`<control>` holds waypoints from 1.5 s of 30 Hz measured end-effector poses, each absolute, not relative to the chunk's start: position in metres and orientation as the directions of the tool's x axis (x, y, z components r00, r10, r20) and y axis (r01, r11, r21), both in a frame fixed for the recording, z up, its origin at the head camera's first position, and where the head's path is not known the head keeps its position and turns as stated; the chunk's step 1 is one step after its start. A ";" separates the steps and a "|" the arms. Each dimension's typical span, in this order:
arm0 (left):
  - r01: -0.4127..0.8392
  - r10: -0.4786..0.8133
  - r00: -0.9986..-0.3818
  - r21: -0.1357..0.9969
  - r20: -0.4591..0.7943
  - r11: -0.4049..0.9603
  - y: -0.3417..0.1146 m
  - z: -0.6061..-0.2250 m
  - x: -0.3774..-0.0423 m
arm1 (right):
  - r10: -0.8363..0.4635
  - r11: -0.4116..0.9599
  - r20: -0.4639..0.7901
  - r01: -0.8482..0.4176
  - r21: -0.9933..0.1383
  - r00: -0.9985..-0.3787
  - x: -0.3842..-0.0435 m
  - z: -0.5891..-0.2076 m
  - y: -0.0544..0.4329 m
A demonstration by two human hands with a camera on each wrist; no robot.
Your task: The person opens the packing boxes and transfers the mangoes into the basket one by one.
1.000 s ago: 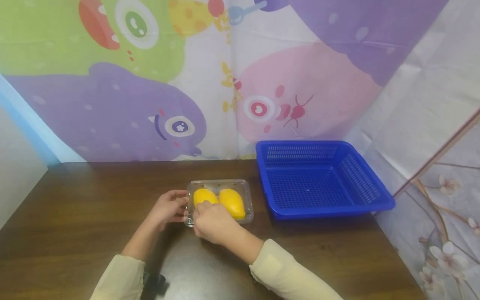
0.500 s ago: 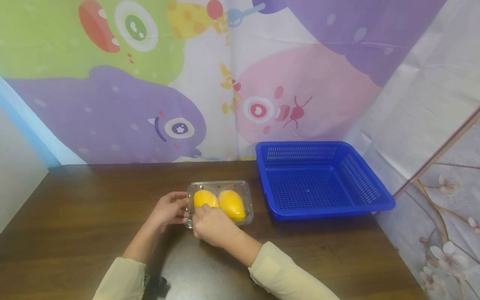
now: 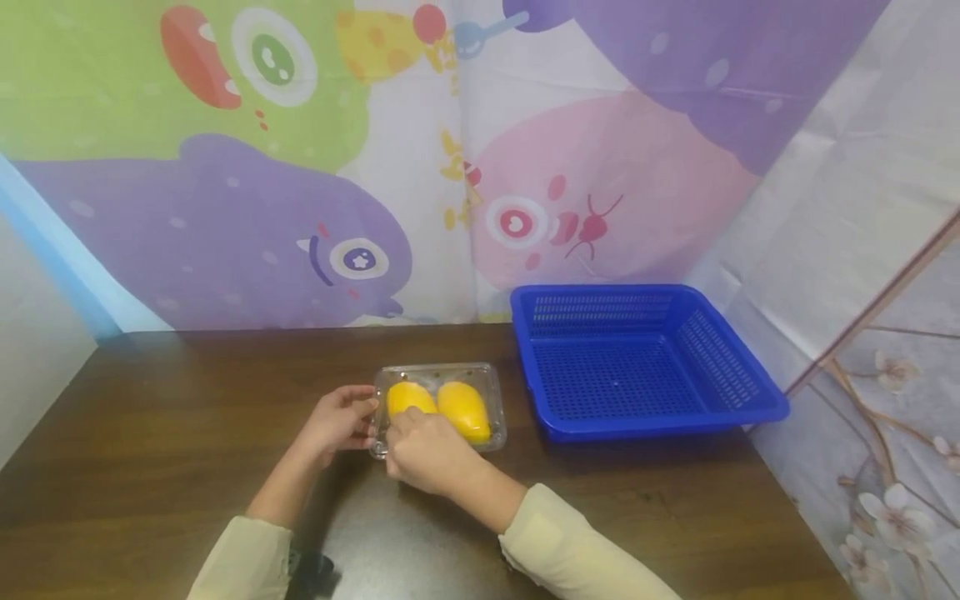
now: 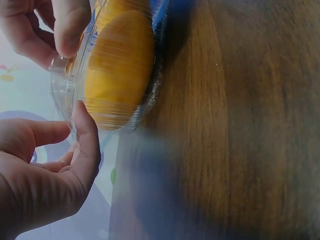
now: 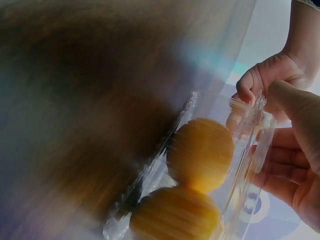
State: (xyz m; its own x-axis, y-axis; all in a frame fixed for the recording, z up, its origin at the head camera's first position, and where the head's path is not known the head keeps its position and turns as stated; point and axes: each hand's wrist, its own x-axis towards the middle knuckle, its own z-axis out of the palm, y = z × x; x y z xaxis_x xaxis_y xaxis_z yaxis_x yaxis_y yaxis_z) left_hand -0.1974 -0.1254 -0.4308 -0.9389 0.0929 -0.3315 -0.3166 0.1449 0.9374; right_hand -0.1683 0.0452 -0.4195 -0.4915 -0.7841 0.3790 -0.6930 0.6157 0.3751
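Observation:
Two yellow mangoes [image 3: 462, 412] lie side by side in a clear plastic clamshell box [image 3: 493, 392] on the table. My left hand [image 3: 341, 423] holds the box at its left end; in the left wrist view its thumb and index finger [image 4: 86, 132] pinch the rim near a corner. Reaching across the front, my right hand [image 3: 426, 450] covers part of the left mango. The right wrist view has the right thumb [image 5: 285, 97] on the rim, with the other fingers curled on the lid side. Whether the lid is fastened I cannot tell.
A blue perforated plastic basket [image 3: 615, 379] stands right of the box, near the table's back edge. Behind the brown wooden table [image 3: 187, 425] hangs a cartoon-printed cloth [image 3: 420, 167]. A small black object [image 3: 313, 575] sits by the left sleeve.
Both hands keep their places at the box's left end. The whole view has shifted very slightly downward; box, mangoes and basket have not visibly moved on the table.

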 end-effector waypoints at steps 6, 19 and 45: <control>-0.319 0.095 -0.938 0.935 -0.335 0.154 -0.127 -0.434 -0.196 | -0.793 0.602 0.303 -0.756 0.257 -0.528 -0.167 -0.414 0.058; -0.322 0.108 -0.934 0.933 -0.340 0.159 -0.126 -0.430 -0.196 | -0.751 0.655 0.213 -0.746 0.119 -0.625 -0.177 -0.406 0.132; -0.318 0.091 -0.938 0.936 -0.334 0.152 -0.131 -0.431 -0.201 | -0.860 0.506 0.320 -0.748 0.429 -0.398 -0.185 -0.409 0.148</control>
